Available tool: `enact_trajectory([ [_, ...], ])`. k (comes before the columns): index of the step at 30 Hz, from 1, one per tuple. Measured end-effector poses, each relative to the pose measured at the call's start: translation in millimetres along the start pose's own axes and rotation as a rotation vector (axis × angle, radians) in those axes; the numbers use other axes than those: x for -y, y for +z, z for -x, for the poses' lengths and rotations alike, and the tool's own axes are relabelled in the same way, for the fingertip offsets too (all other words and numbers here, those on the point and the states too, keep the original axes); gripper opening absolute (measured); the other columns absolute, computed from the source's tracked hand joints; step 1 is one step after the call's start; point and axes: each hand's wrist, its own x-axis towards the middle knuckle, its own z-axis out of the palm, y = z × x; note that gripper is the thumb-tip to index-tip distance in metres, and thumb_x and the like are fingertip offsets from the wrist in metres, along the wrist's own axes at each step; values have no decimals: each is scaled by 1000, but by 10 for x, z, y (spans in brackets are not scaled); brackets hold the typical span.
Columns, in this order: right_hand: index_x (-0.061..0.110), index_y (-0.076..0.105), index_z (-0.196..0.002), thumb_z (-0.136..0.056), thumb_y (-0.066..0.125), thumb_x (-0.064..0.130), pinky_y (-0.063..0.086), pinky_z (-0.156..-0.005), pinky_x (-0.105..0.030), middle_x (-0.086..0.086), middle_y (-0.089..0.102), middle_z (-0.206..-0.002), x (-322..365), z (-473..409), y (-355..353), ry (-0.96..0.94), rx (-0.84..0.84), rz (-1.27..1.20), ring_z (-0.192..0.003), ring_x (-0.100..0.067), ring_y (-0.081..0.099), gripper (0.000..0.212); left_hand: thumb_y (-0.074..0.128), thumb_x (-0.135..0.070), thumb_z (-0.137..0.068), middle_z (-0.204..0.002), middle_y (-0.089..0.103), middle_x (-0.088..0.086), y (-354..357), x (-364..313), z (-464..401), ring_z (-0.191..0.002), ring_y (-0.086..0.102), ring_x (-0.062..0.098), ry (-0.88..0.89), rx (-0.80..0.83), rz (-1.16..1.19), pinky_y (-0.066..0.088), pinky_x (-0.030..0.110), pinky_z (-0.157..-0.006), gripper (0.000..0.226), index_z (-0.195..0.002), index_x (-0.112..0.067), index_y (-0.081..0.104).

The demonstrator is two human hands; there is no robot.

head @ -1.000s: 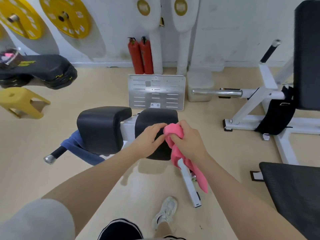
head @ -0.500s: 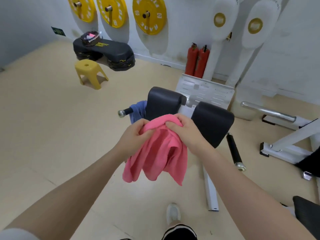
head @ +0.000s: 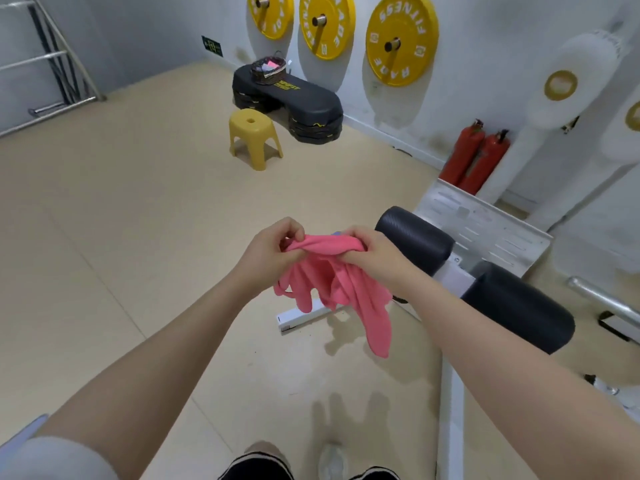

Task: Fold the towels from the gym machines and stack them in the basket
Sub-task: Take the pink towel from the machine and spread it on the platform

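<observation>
**Pink towel in hand, fold just beginning**

The person is holding a crumpled pink cloth towel [head: 332, 282] up in front of the body, over the beige floor [head: 138, 237]. The left hand [head: 268, 249] is pinching the bunched top edge at one end, and the right hand [head: 370, 254] is curling its fingers around the same edge at the other end, so each grip is closing on fabric, with the hands close together. The rest of the towel is hanging down in loose, uneven folds, clear of the black padded rollers of the gym machine [head: 415, 239] just to the right.

The step in hand appears to be sorting out the towel before folding. The next move is probably calling for finding two corners, drawing the hands apart to stretch the edge flat, then doubling the cloth over.

The dark woven basket [head: 268, 69] is sitting well apart, on a black stepped platform [head: 294, 97] by the wall, behind a yellow plastic stool [head: 254, 135]; something pink is showing inside it already.
</observation>
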Motion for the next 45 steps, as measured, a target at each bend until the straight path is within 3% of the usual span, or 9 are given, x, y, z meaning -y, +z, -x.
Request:
enact_trajectory([
  [4,2,64,-106,-87,57,2,50,-87,-34,-12,65,-98,191,-535,109,49,92,-257,-89,-19,62,20,57,-3,-78,-71,52,-5,-337,203,-406,-64,45,14,-15,-63,74,38,24,-60,21,-76,-23,51],
  [11,11,70,-94,-79,65,13,56,-73,-25,-7,73,-85,498,-1856,443,138,252,-690,-74,-16,69,16,63,-8,-79,-74,55,-2,-1223,633,-1471,-66,47,13,-39,-52,149,37,25,-60,21,-78,-25,52],
  [14,0,72,-98,-62,79,35,57,-82,-32,-17,71,-97,702,-2525,631,229,310,-1094,-90,-24,69,51,64,-5,-82,-80,56,-4,-1766,817,-2101,-74,54,16,-75,38,133,43,30,-72,31,-90,-32,52],
  [17,-2,71,-99,-47,90,27,57,-80,-34,-18,70,-99,858,-3229,800,258,314,-1157,-89,-25,69,63,63,-3,-83,-77,59,-5,-2312,958,-2664,-71,56,11,-75,125,48,45,26,-71,26,-84,-28,55],
  [25,17,50,-127,-77,65,9,44,-94,-39,-13,62,-113,1342,-4680,1084,331,426,-479,-102,-23,58,52,52,7,-84,-60,58,-7,-3200,1216,-3993,-54,53,6,-130,222,140,46,15,-55,28,-77,-19,56],
  [29,15,55,-120,-82,56,6,46,-78,-37,-12,66,-103,1561,-5524,1138,99,91,403,-90,-26,59,39,54,9,-83,-56,56,-10,-3472,1387,-4671,-53,52,8,-125,307,161,43,18,-53,27,-79,-18,54],
  [34,11,51,-111,-88,41,11,32,-64,-33,-14,58,-106,1733,-6572,968,-3,-252,866,-99,-34,55,26,58,6,-85,-72,65,-1,-3758,1542,-5754,-58,61,5,-164,353,242,51,15,-60,21,-88,-15,56],
  [41,13,59,-70,-70,47,17,41,-53,-27,-4,58,-61,1627,-8203,164,-168,-640,1125,-55,-27,60,13,65,-17,-86,-87,66,14,-4040,1450,-7439,-75,60,23,-180,448,186,47,35,-75,5,-86,-19,61],
  [45,15,61,-72,-72,48,21,43,-57,-26,-2,62,-65,1627,-8959,-210,-134,-742,1019,-56,-26,61,14,60,-21,-85,-71,61,-2,-4215,1392,-8362,-65,52,11,21,290,-163,41,28,-67,13,-75,-29,57],
])
